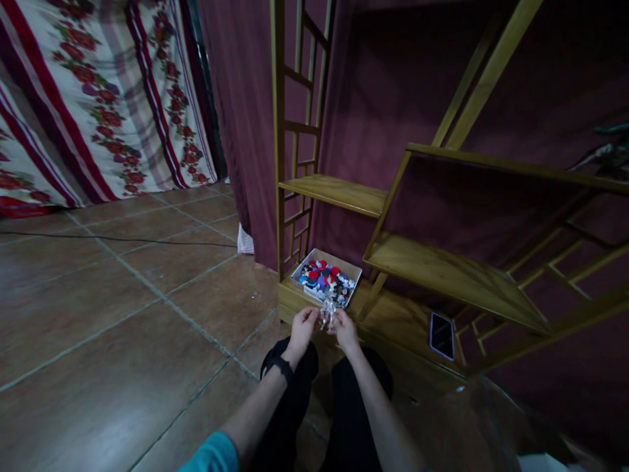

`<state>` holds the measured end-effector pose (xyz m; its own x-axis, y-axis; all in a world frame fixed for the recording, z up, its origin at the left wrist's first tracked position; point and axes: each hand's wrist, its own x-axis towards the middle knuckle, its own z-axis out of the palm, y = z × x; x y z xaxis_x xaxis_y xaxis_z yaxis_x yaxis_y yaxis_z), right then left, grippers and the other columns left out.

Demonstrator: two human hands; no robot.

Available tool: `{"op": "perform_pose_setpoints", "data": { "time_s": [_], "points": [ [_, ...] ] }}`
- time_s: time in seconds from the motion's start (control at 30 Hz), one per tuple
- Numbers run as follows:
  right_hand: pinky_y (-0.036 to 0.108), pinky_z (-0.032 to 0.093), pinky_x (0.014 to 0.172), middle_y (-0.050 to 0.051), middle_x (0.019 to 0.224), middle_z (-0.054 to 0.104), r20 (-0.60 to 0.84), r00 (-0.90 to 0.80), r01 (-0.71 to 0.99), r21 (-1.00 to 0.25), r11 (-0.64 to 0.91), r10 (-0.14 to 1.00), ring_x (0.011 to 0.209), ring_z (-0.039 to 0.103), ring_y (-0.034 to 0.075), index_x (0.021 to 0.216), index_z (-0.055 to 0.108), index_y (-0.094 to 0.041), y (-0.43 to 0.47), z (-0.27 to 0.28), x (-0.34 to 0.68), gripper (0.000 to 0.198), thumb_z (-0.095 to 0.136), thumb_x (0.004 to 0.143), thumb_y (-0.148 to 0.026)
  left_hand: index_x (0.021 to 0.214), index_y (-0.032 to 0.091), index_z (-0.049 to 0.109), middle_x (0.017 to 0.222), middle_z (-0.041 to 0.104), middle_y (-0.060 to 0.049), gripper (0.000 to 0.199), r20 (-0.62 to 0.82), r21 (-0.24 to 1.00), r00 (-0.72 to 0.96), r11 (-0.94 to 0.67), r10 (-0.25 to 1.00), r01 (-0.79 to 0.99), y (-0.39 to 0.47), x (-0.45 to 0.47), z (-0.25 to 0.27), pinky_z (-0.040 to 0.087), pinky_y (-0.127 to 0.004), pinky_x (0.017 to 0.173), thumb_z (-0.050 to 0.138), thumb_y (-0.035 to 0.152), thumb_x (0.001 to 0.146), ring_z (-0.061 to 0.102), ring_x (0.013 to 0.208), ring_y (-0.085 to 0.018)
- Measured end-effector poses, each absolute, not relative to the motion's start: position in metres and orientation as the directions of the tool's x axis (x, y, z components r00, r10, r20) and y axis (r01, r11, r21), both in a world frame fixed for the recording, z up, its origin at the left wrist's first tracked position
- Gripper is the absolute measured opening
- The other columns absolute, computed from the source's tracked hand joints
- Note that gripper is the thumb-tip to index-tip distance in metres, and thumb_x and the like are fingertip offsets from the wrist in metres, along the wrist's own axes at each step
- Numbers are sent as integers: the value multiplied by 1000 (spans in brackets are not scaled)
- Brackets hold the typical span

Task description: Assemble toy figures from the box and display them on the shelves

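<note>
Currently, a crinkled clear wrapper [327, 313] sits between left grip [303, 326] and right grip [346, 330], both pinching it.

The packet [327, 313] is clear with silvery glints, the trinkets [324, 279] red, purple, blue, black and white, the shelf [442, 272] yellow-brown, the curtain [255, 131] maroon, the cloth [105, 111] white with red roses and stripes.

Wooden shelf unit [452, 278], boards at staggered heights, maroon drape [238, 111] behind its left end. Phone [442, 336], dark screen up, right side of base. Floral striped cloth [105, 98] hangs far left. Black cable [147, 241] crosses brown tiled floor [122, 321].
</note>
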<state>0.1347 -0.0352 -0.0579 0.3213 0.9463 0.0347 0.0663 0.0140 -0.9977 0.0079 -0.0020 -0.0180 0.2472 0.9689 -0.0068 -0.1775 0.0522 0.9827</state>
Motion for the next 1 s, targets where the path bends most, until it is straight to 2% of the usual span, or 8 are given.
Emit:
{"op": "perform_pose_setpoints", "data": {
  "time_s": [0.2, 0.33, 0.57, 0.73, 0.87, 1.0],
  "points": [
    [24, 49, 54, 1, 74, 63, 77, 278, 48, -997, 66, 957, 61, 58, 14, 91, 57, -21, -32, -57, 136, 26, 48, 76, -40, 74, 12, 62, 60, 61, -4, 37, -114, 973, 557, 205, 823, -105, 1, 5, -17, 35, -19, 45, 59, 48, 67, 54, 50, -11],
    [24, 46, 55, 2, 77, 64, 116, 269, 61, -993, 103, 956, 63, 57, 15, 90, 59, -20, -33, -53, 135, 26, 50, 76, -40, 75, 11, 63, 65, 65, -7, 38, -113, 965, 627, 236, 770, -115, 3, -1, -15, 36, -19, 46, 61, 48, 67, 56, 52, -11],
    [23, 43, 52, 1, 69, 63, 77, 256, 4, -997, 78, 964, 54, 53, 13, 90, 62, -19, -33, -52, 136, 29, 54, 73, -42, 74, 11, 63, 65, 65, -8, 35, -96, 955, 639, 251, 763, -157, 0, -3, -13, 38, -20, 48, 64, 45, 67, 57, 51, -10],
    [22, 40, 47, -2, 58, 58, 19, 226, -76, -996, 37, 974, 47, 50, 11, 91, 62, -19, -31, -52, 134, 33, 57, 70, -44, 83, 12, 63, 63, 65, -6, 36, -96, 951, 613, 254, 784, -176, 1, 0, -16, 37, -19, 46, 66, 43, 66, 56, 48, -10],
    [23, 42, 47, -1, 62, 60, -16, 227, -150, -988, 19, 974, 46, 50, 10, 95, 61, -19, -30, -52, 132, 40, 57, 69, -49, 79, 11, 61, 63, 66, -6, 32, -82, 946, 575, 245, 814, -212, 2, 3, -23, 37, -19, 46, 67, 39, 64, 57, 49, -10],
    [24, 47, 53, 2, 74, 64, -15, 296, -119, -993, 21, 955, 56, 56, 13, 97, 62, -19, -29, -54, 134, 45, 57, 69, -53, 75, 12, 59, 58, 64, -3, 32, -98, 937, 491, 247, 866, -247, 3, 7, -27, 36, -18, 44, 70, 37, 59, 56, 46, -9]
  ]
}}
